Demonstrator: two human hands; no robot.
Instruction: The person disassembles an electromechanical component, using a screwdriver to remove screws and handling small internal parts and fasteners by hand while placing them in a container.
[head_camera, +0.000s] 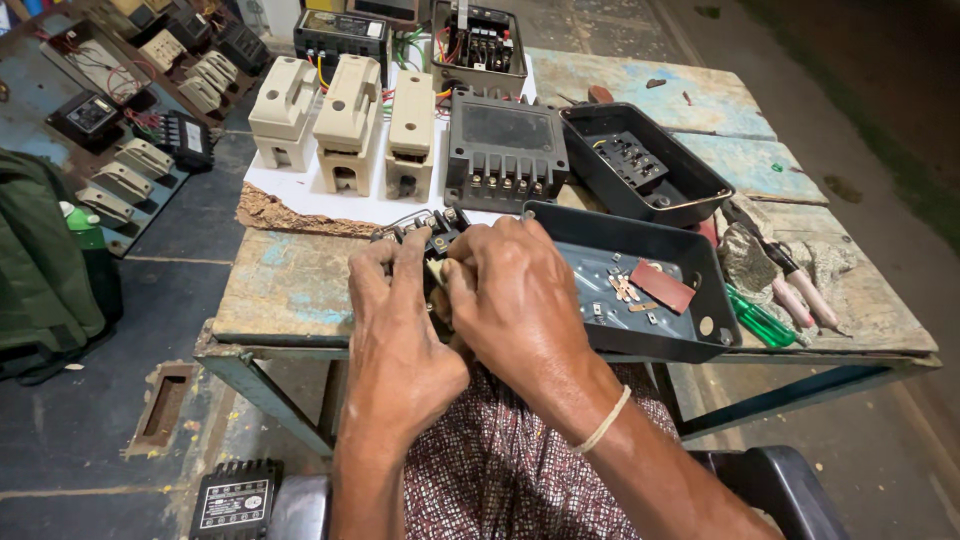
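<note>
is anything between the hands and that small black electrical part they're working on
Nothing visible: the left hand and the right hand both grip the black electrical part directly at the table edge.

A worn wooden table (290, 285) with flaking blue paint stands on a blue metal frame over a dark floor. At its back lies a white board (300, 192) with a ragged brown edge, bearing three cream switch housings (348, 120) and a black terminal unit (505, 150). Two black plastic trays (640, 160) sit to the right, the nearer one holding small metal parts and a red plate (662, 286). At the right edge lie a green-handled screwdriver (760, 320), pink-handled pliers (800, 290) and a grey rag (748, 262).
</note>
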